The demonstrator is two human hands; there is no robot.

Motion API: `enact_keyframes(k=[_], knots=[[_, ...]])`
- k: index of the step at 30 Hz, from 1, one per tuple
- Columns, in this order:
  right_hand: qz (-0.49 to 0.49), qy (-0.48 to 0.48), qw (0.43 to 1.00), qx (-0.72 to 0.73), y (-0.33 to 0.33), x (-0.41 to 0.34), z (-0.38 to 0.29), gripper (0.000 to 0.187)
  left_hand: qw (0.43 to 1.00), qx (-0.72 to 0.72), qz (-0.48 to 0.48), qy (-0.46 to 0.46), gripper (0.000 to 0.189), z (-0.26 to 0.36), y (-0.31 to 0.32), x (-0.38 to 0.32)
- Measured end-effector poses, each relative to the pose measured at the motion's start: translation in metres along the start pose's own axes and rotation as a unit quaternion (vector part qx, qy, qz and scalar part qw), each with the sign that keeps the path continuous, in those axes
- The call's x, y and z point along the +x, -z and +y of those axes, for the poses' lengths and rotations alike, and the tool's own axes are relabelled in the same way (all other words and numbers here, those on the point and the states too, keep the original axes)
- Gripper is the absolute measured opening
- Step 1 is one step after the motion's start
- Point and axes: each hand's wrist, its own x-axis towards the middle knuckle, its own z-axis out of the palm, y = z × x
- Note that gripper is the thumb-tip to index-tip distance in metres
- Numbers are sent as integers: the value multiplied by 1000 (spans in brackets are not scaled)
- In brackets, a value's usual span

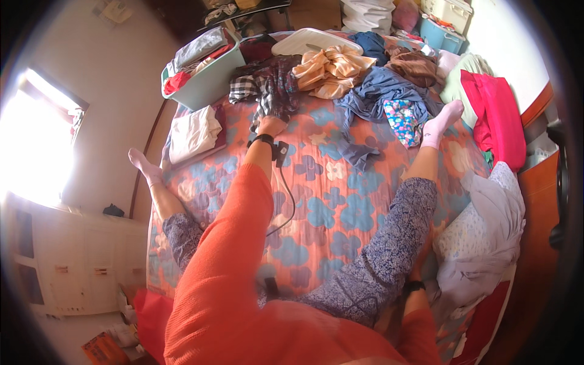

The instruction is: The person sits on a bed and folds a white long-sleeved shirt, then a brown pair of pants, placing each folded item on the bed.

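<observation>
My left hand (272, 125) reaches forward over the bed, its fingers closed on the near end of a black-and-white checked cloth (265, 98). That cloth lies against a dark patterned garment (285, 77). My right hand (418, 268) is low at the right, beside my right leg and partly hidden by it; its fingers cannot be made out. A peach cloth (333, 70), a blue-grey garment (381, 93) and a blue dotted cloth (404, 122) lie crumpled ahead. Folded white cloth (195, 134) rests on a maroon one at the left.
A pale green plastic tub (205, 82) full of clothes stands at the back left, with a white lid (315, 40) to its right. A cable (293, 200) runs from my left wrist device. Pink fabric (499, 116) and pale clothes (483, 237) lie along the right side.
</observation>
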Motion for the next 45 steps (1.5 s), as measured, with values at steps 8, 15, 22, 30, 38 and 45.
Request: enact_keyframes(k=[8, 15, 22, 30, 38, 45], knots=[[30, -48, 998, 10, -9, 39, -6, 61, 968, -214, 105, 83, 61, -20, -36, -9], [26, -37, 999, 4, -8, 36, -7, 61, 985, -16, 139, 103, 36, 5, 27, -69], [16, -35, 999, -16, 4, 13, -3, 61, 949, -164, 233, -137, 34, 72, 76, -46], [59, -59, 996, 23, -6, 84, -7, 60, 920, -269, 242, -152, 98, 100, 82, 17], [28, -32, 999, 10, 9, 17, -1, 60, 911, 41, 411, -13, 23, 29, 105, 81], [6, 9, 999, -38, 21, -19, 14, 60, 623, -581, 524, -11, 19, -106, 195, 26]])
